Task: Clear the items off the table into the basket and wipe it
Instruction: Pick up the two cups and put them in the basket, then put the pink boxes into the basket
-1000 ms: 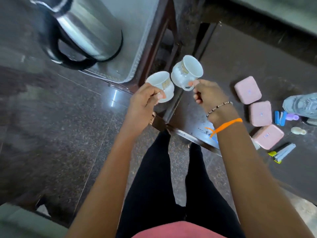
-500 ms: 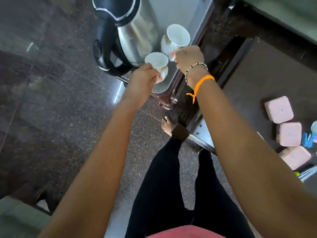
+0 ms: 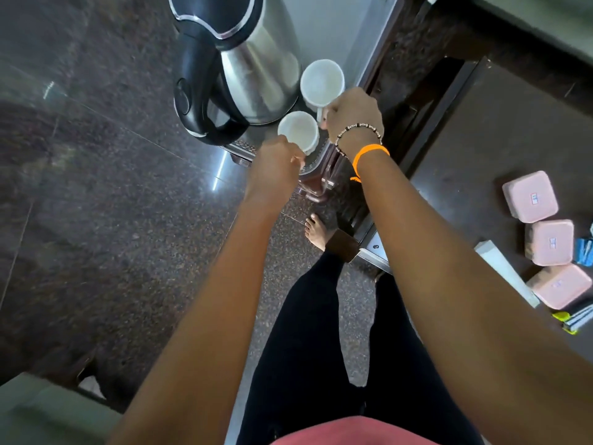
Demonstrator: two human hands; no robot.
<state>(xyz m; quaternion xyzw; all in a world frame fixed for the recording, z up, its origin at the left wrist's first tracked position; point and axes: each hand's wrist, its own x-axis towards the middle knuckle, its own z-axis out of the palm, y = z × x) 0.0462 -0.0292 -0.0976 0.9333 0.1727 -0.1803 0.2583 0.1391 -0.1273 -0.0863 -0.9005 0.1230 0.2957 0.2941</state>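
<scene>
- The left hand (image 3: pixel 276 162) is closed on the handle of the nearer cup (image 3: pixel 297 131); the fingers are curled under, so the exact hold is hidden.
- The right hand (image 3: pixel 353 115) pinches the handle of the farther cup (image 3: pixel 322 81), fingers shut around it.
- Both cups sit upright, low over the metal tray (image 3: pixel 337 33); whether they touch its floor I cannot tell.
- At ten o'clock from the cups, just beside them, stands a steel kettle (image 3: pixel 244 69).
- The cups look light, stiff, glazed and breakable; the handle seems the safest hold, set down gently.
- At three to four o'clock, well apart, pink boxes (image 3: pixel 529 196) remain on the dark table (image 3: pixel 475 162).
</scene>
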